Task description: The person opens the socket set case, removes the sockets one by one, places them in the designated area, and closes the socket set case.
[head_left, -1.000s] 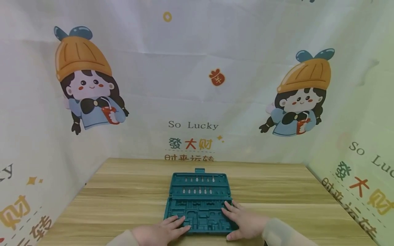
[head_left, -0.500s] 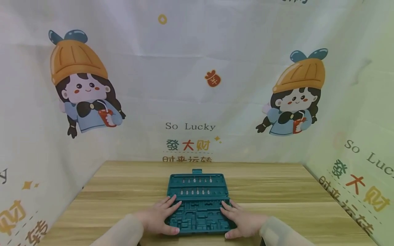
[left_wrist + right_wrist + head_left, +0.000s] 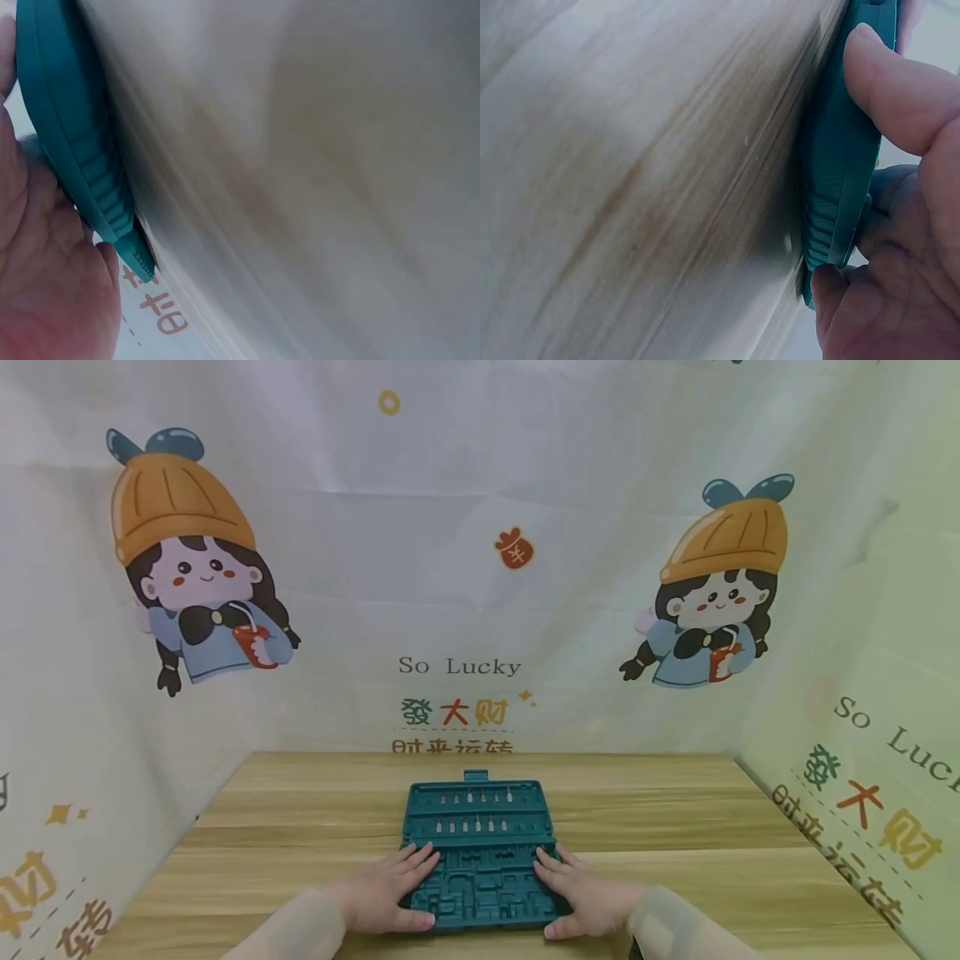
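**Both hands grip the near half of the open case**

Hands first: the left hand (image 3: 382, 897) and right hand (image 3: 581, 902) clasp the near half of the teal case (image 3: 480, 847) from either side, fingers laid flat on its moulded top, thumbs hooked at the front edge. The right wrist view shows that thumb curled over the rim. The case lies open on the wooden worktop (image 3: 675, 827), dead ahead, its long axis running left to right, hinge line just beyond the fingertips. Both hands are equally near. The far half carries small bits (image 3: 472, 810) in two rows. Compared with a second ago, the left hand has moved up from the front corner onto the left edge.
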Demonstrator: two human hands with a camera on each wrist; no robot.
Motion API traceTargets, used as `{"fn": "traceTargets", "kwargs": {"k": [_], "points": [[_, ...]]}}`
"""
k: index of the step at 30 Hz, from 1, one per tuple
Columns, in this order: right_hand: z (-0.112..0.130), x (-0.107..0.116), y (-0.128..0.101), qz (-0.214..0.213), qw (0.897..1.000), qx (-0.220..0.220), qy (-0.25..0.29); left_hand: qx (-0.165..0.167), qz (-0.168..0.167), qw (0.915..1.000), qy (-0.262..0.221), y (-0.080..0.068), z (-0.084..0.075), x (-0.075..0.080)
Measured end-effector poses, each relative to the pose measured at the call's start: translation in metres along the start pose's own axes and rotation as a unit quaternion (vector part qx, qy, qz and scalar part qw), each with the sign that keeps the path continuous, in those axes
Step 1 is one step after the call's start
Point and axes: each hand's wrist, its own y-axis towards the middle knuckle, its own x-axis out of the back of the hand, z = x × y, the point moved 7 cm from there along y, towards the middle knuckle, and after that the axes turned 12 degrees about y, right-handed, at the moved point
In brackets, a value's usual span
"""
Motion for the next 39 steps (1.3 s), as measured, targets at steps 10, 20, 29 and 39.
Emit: {"fn": "traceTargets", "kwargs": {"k": [10, 20, 29, 39], "points": [[0.005, 0.003, -0.002, 0.001, 1.0, 0.0, 0.002, -0.05, 0.005, 0.9985, -0.023, 0.001, 0.01, -0.02], [-0.034, 0.001, 0.022, 0.044, 0.999, -0.005, 0.002, -0.064, 0.005, 0.9978, -0.018, 0.01, 0.02, -0.031], [0.057, 0.067, 0.001, -0.095, 0.987, -0.095, 0.086, -0.056, 0.011, 0.9973, -0.047, 0.002, 0.01, -0.02], [0.064, 0.107, 0.038, -0.345, 0.895, -0.101, 0.263, -0.049, 0.003, 0.9969, -0.061, 0.002, 0.01, -0.02]]}}
